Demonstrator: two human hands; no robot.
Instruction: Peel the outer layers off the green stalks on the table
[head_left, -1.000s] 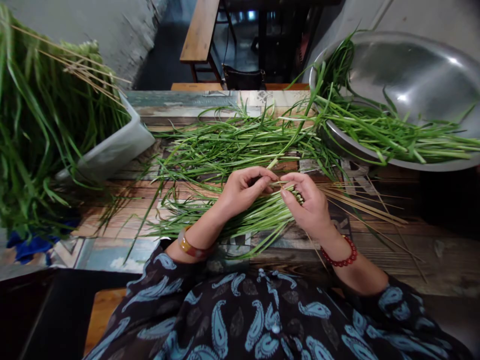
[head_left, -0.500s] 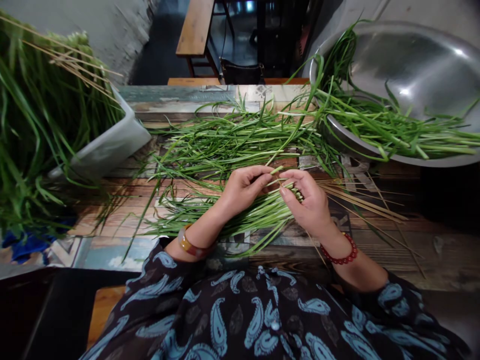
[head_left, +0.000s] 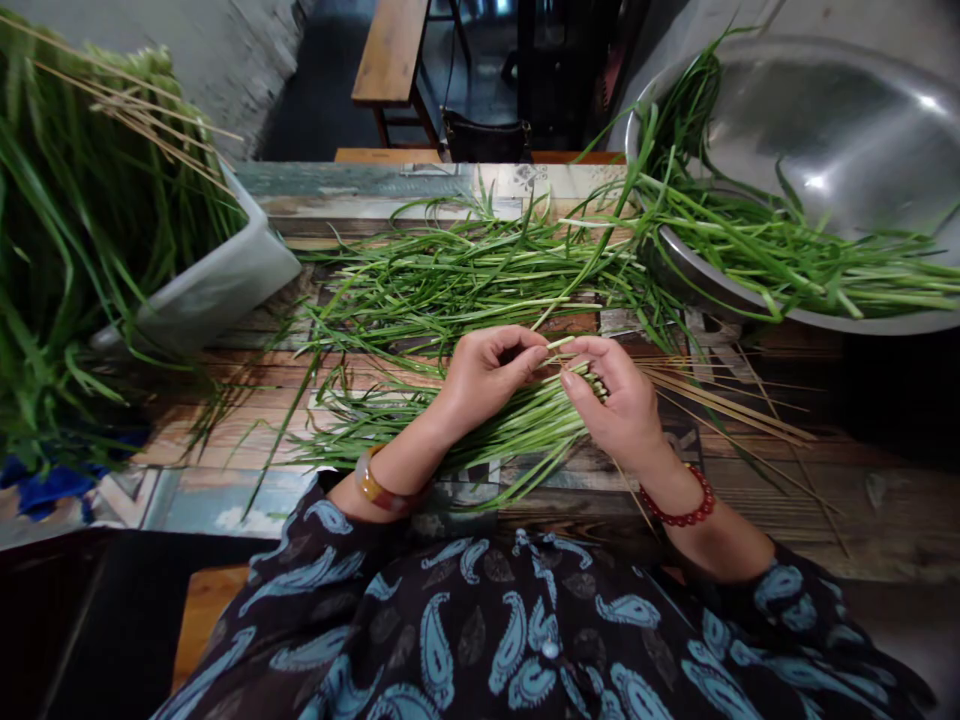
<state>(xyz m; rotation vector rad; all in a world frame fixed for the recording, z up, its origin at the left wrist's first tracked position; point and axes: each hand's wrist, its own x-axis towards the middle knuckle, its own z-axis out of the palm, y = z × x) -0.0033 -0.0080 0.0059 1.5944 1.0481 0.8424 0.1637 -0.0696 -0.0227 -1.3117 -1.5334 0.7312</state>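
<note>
Between my hands lies a row of green stalks, cut ends to the right, near the table's front edge. My left hand pinches one green stalk with thumb and forefinger, just above the row. Close beside it, my right hand is closed at the row's pale ends, its thumb and forefinger at a thin skewer that mostly hides among the stalks. Behind both hands spreads a loose pile of green stalks. Thin bamboo skewers lie on the table to the right of my right hand.
A white container heaped with greens and topped by skewers stands at the left. At the right, a large metal bowl holds more stalks, some hanging over its rim. A wooden bench is beyond the table.
The stalk tip between my hands sits a little lower and flatter, nearer my right forefinger. Both hands are otherwise almost in the same place.
</note>
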